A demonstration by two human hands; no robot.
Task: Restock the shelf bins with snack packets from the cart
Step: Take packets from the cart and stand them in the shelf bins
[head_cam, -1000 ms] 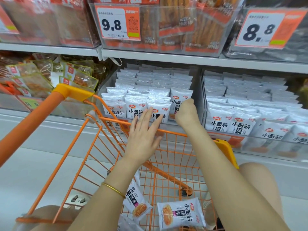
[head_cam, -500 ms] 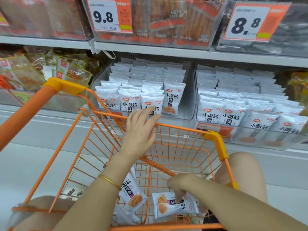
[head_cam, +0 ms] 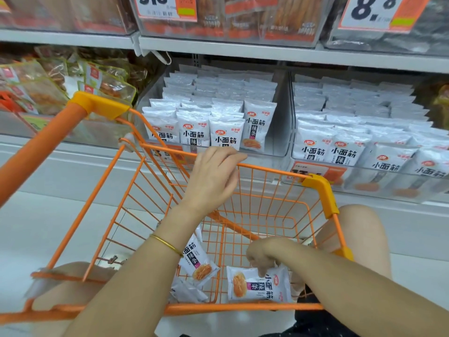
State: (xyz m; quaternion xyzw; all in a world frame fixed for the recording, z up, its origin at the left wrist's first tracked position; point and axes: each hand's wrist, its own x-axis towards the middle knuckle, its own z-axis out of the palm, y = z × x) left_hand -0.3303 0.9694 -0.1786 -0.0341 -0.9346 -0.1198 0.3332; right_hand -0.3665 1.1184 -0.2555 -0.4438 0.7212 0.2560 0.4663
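Observation:
An orange wire cart (head_cam: 318, 188) stands against the shelf. On its floor lie white snack packets: one flat (head_cam: 257, 285), one tilted (head_cam: 198, 261) under my left forearm, a third (head_cam: 187, 291) below it. My right hand (head_cam: 263, 255) is down in the cart, its curled fingers pinching the flat packet's top edge. My left hand (head_cam: 213, 176) rests on the cart's far rim, fingers loosely bent over the wire. Behind the rim, a clear shelf bin (head_cam: 281, 132) holds rows of the same white packets, with a gap at its right side.
A second clear bin (head_cam: 315, 171) to the right is packed with the same packets. Brown snack bags (head_cam: 48, 86) fill the bin at left. Upper shelf bins carry price tags (head_cam: 371, 10). My knees flank the cart on a pale floor.
My right hand left the shelf bin, dropped into the cart and took hold of the flat packet. My left hand settled onto the cart's far rim.

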